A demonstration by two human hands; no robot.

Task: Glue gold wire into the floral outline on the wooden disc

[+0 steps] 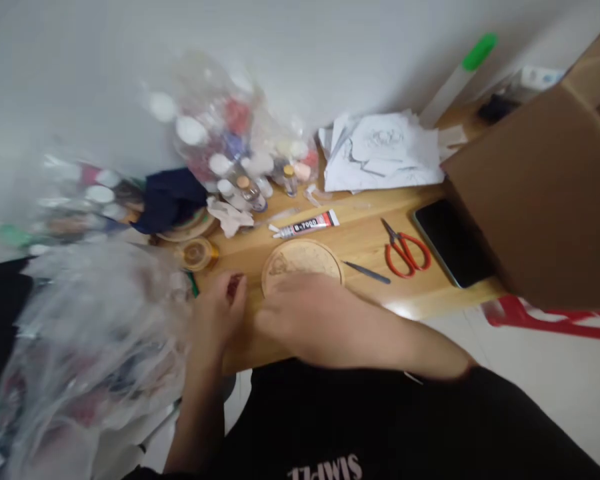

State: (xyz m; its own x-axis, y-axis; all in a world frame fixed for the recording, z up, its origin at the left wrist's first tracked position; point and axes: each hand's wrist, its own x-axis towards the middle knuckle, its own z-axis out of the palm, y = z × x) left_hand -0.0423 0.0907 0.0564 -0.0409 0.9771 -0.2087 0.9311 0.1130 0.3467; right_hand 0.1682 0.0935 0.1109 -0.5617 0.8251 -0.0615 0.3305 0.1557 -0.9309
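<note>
My left hand (216,305) rests at the table's near left edge, its fingers curled around a small dark-red thing (234,287) too blurred to name. My right hand (305,310) reaches across the near side of a round wooden board (307,257), which bears a faint line drawing. The fingers of that hand are bent and pressed together; whatever they pinch is hidden. Behind the board lies a B-7000 glue tube (310,224). To its right are dark tweezers (367,272) and red-handled scissors (405,250).
A cardboard box (540,200) stands at right, beside a black phone (453,243). Papers with drawings (383,150) lie at the back. Bags of small bottles (220,127) lean on the wall. A roll of tape (199,254) and a large plastic bag (110,320) are at left.
</note>
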